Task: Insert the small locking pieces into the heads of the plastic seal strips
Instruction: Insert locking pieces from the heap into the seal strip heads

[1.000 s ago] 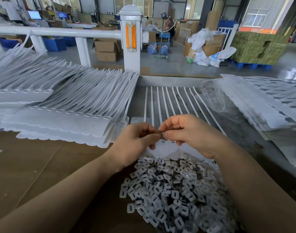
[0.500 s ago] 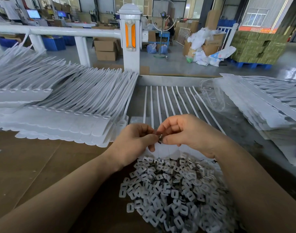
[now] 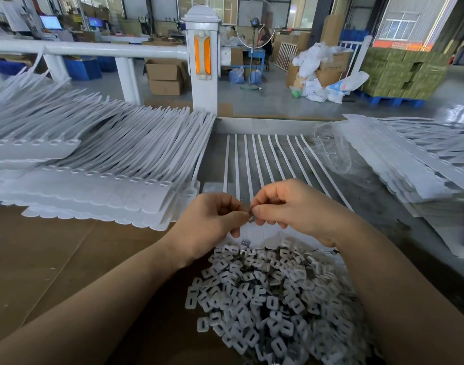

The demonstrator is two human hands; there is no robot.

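Observation:
My left hand (image 3: pixel 212 222) and my right hand (image 3: pixel 291 209) meet fingertip to fingertip above the heads of a row of white seal strips (image 3: pixel 262 159). Between the fingertips sits a small grey locking piece (image 3: pixel 251 217), pinched from both sides. The strips' tails fan away from me; their heads (image 3: pixel 262 234) lie mostly hidden under my hands. Another small grey piece (image 3: pixel 244 242) rests on a head just below my left thumb. A heap of small white and grey locking pieces (image 3: pixel 273 306) lies between my forearms.
Big stacks of white seal strips lie on the left (image 3: pixel 99 169) and on the right (image 3: pixel 409 164). A crumpled clear plastic bag (image 3: pixel 336 151) sits beside the right stack. Brown cardboard (image 3: pixel 54 259) covers the near left of the table. A white railing post (image 3: pixel 202 61) stands behind.
My hands have stayed together over the strip heads, with only small finger shifts around the pinched piece. A small grey piece now shows on a strip head below my left thumb.

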